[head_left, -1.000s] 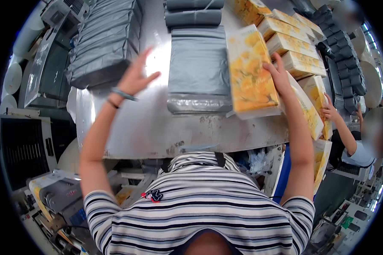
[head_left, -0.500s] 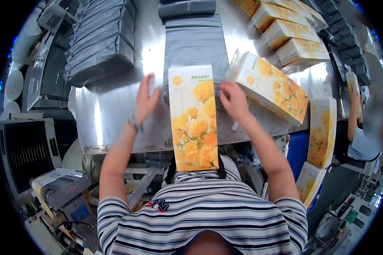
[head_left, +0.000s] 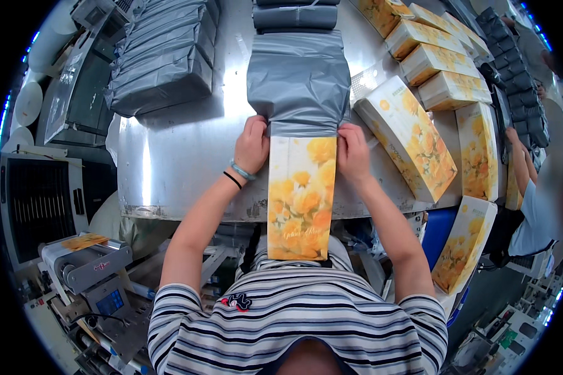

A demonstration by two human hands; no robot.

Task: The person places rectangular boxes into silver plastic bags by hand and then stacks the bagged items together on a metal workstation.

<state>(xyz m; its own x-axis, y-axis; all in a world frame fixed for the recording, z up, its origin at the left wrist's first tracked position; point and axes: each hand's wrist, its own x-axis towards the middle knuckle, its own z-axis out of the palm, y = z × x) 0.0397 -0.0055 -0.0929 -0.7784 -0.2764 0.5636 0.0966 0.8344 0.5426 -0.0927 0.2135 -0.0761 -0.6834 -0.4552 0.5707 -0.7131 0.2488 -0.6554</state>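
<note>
A white tissue pack (head_left: 301, 199) printed with yellow roses lies lengthwise in front of me. Its far end is inside the mouth of a grey plastic mailing bag (head_left: 298, 78), and its near end reaches over the table edge to my waist. At the bag's left corner, my left hand (head_left: 252, 149) is closed in a pinch on the bag's edge. My right hand (head_left: 354, 153) pinches the opposite edge, knuckles beside the pack. To the right, a second tissue pack (head_left: 410, 139) lies slanted on the table.
Filled grey bags (head_left: 169, 75) stand in a row at the left of the metal table (head_left: 162, 169). A grey roll (head_left: 294, 17) lies at the far middle. More flowered packs (head_left: 453, 90) line the right. A co-worker's arm (head_left: 520, 156) shows at far right.
Both hands came from open beside the pack to pinching the bag's edges. The bag's mouth now covers the pack's far end. Packs at the right have moved nearer.
</note>
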